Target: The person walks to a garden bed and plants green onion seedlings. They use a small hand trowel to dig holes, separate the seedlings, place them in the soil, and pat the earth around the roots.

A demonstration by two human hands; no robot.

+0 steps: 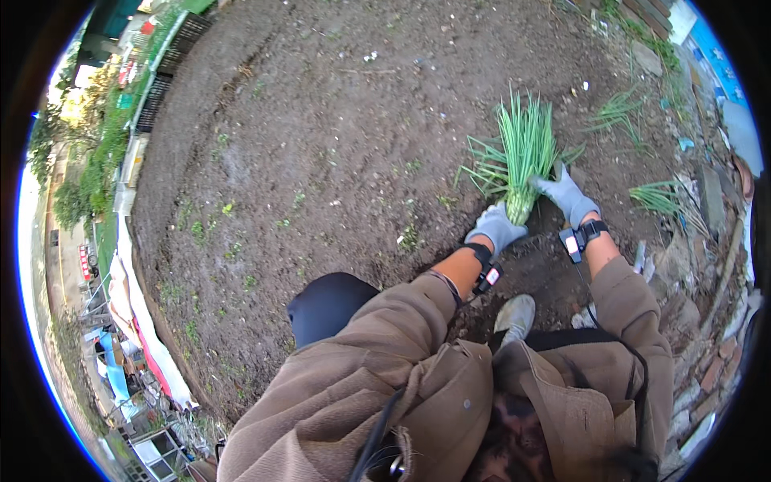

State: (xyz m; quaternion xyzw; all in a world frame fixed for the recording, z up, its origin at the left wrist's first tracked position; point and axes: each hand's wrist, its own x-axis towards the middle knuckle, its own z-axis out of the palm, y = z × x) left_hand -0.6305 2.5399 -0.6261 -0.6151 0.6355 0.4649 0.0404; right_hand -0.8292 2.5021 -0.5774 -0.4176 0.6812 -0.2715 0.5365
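Stalks (525, 145), slender, green, fanned over crumbly soil (345, 120); gloved left hand (498, 227) grasped them, right hand (567, 195) touched, grip unclear.

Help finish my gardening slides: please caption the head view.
Gloved left hand and gloved right hand touch a green, leafy bunch over brown soil.

Jacket (345, 369): brown, long-sleeved, one pale round button (466, 402).
Gloves (499, 228): grey, on left hand (498, 225) and right hand (567, 197).
Wrist straps (594, 228): black, one per wrist, each with dark box (484, 284), white-and-red patch (491, 276).
Cable (645, 369): black, thin.
Trousers (329, 308): dark.
Shoe (516, 314): pale grey.
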